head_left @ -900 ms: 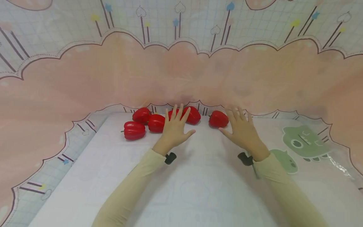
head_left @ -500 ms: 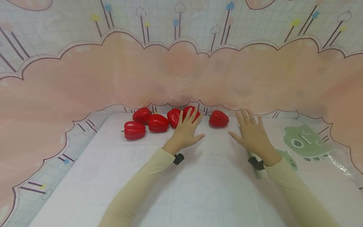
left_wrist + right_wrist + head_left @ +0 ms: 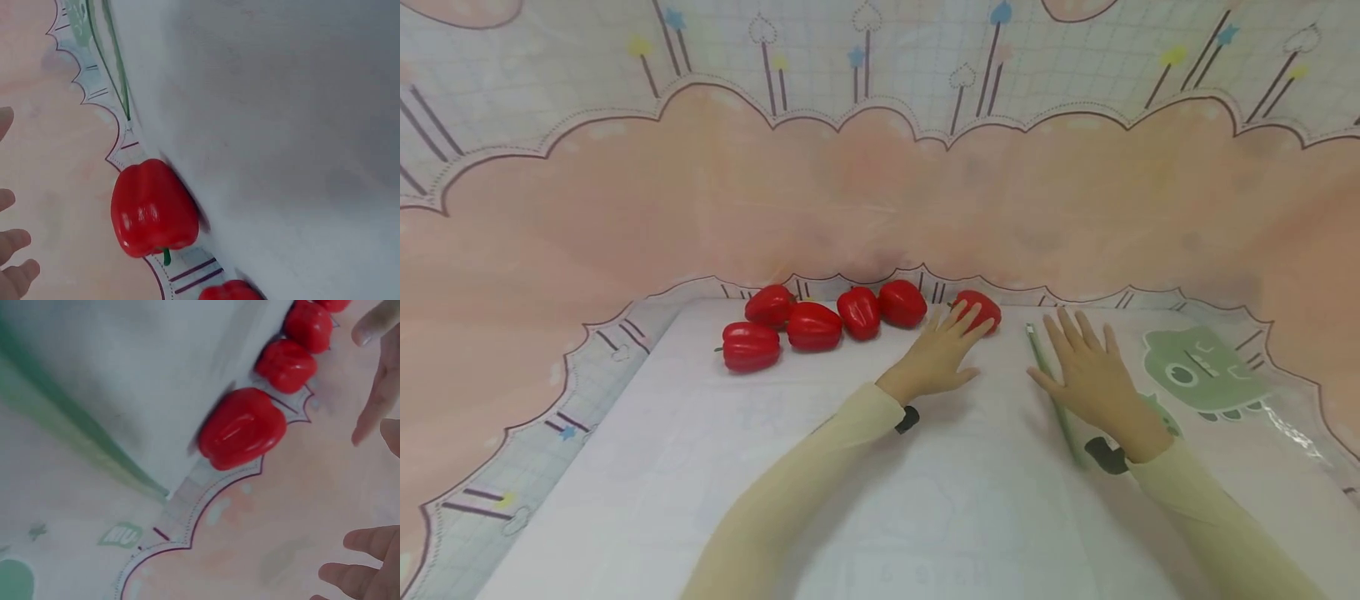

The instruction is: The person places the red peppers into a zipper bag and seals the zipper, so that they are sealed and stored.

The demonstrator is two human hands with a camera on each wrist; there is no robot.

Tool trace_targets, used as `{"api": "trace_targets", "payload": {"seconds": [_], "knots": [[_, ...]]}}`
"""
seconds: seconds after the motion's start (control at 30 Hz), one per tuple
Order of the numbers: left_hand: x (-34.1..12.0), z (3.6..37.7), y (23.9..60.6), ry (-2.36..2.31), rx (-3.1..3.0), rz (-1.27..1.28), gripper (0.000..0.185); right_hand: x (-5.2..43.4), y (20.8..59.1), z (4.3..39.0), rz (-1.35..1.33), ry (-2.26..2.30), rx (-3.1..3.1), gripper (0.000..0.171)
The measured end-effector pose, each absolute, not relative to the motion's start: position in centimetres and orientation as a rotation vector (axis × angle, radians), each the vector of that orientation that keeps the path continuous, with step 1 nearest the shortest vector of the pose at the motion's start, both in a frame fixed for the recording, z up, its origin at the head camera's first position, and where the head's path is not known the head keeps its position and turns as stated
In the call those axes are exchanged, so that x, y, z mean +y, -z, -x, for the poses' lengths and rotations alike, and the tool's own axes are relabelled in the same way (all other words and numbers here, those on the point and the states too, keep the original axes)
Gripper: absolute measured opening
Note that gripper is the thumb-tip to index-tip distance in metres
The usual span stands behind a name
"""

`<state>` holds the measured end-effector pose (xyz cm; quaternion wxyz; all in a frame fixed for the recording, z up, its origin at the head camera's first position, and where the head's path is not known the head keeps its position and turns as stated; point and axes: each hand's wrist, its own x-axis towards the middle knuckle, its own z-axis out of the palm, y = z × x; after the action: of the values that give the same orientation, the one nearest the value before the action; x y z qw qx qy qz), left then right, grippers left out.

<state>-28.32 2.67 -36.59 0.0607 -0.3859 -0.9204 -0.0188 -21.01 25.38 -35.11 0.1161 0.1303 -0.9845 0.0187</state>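
Note:
My left hand [image 3: 934, 360] is spread over the table, its fingertips overlapping the rightmost red bell pepper [image 3: 987, 310] in the head view. The left wrist view shows that bell pepper [image 3: 154, 209] apart from the fingers [image 3: 15, 242], stem toward the bottom. Fingers straight and apart, my right hand [image 3: 1097, 385] holds nothing. Just left of it lies a long, thin green stalk-like thing [image 3: 1054, 392], seen also in the right wrist view as a blurred green strip [image 3: 81, 425]; its kind is unclear.
Several more red bell peppers [image 3: 814, 326] lie along the back left of the white tabletop [image 3: 880, 483]. Behind them rises a pink patterned cloth [image 3: 820, 200]. Green cartoon figures [image 3: 1198, 367] are printed at the right.
Both hands have moved to the right, the left from the middle peppers to the rightmost one. The right hand has left that pepper, uncovering the green stalk-like thing. The peppers have stayed put.

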Motion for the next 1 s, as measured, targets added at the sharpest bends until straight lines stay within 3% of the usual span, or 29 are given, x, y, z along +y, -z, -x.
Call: {"api": "trace_targets", "payload": {"seconds": [1.0], "knots": [[12.4,31.2,38.4,-0.281,-2.635,1.486,0.058,28.7,39.6,19.5,-0.359,0.026,-2.910,0.076]]}}
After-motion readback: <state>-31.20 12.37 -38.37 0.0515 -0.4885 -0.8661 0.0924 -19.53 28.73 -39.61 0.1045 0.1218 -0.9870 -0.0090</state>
